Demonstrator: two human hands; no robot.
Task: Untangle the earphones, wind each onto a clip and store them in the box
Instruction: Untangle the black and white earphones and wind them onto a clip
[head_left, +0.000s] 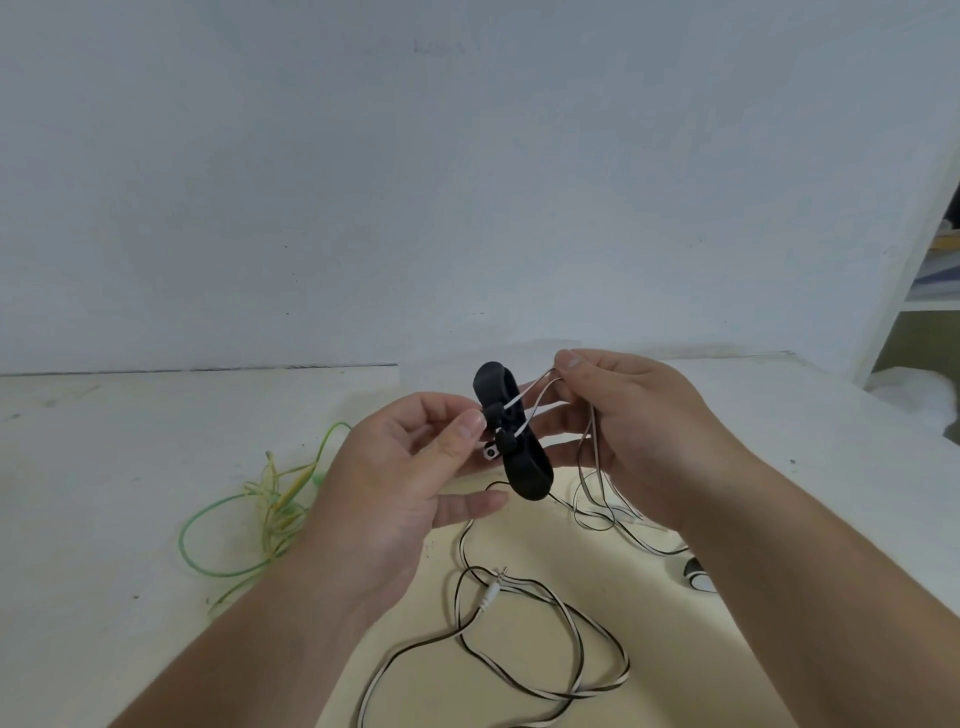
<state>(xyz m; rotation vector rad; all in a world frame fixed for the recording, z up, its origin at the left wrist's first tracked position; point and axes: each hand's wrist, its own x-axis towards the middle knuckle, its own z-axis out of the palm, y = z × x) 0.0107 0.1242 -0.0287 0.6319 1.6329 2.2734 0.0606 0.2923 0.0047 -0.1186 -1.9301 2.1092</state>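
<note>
**Head view, winding stage.** Both forearms are cut off by the lower edge, and the right forearm hides part of a small black-and-white object (695, 574) on the table; what it is cannot be told. The fingers of the right hand pass behind the clip, so whether they touch it is unclear. How far the cable is seated in the clip's centre cannot be made out.

The left hand (400, 467) holds the clip (527, 467) at its waist, thumb tip pressed against it and fingers curled. The clip is matt black, elongated with rounded ends, held tilted in the air above the table. A small earbud (490, 453) sits just beside the thumb.

The right hand (639, 431) pinches several strands of the earphone cable (461, 545) between thumb and forefinger, up and to the right of the clip. The cable is flat, white on one face and black on the other. Its slack hangs down and lies in loose loops on a cream sheet (519, 540), with the white plug (485, 603) among them.

A thin, glossy second set — the green-and-yellow earphones (275, 506) — lies tangled on the white table (104, 493), well apart to the left.
</note>
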